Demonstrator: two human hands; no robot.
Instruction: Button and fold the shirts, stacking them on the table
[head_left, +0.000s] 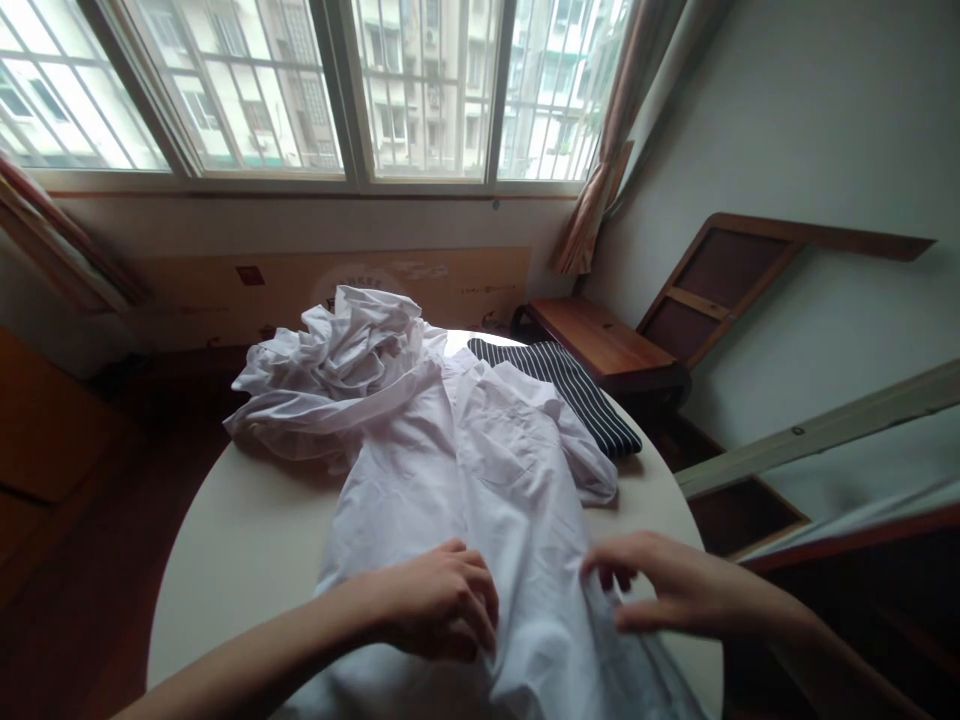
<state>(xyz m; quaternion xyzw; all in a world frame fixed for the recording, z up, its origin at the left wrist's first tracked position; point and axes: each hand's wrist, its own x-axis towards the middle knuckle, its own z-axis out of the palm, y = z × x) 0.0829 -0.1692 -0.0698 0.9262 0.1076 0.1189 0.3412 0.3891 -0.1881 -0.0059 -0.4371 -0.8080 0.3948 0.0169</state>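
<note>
A white shirt (pixel 405 480) lies spread over a round pale table (pixel 232 540), its lower part reaching the near edge. My left hand (pixel 442 605) rests on the middle of the shirt, fingers curled together and pinching its cloth near the front opening. Over the shirt's right side is my right hand (pixel 637 580), thumb and fingers apart with nothing between them. A crumpled heap of white cloth (pixel 352 350) sits at the table's far left. Dark striped folded cloth (pixel 577 395) lies at the far right, partly under the shirt.
Beyond the table stand a low wooden bench (pixel 600 335) and a cardboard panel (pixel 450 285) below the barred windows (pixel 427 90). Curtains hang at both sides. A wooden frame (pixel 731 270) leans against the right wall.
</note>
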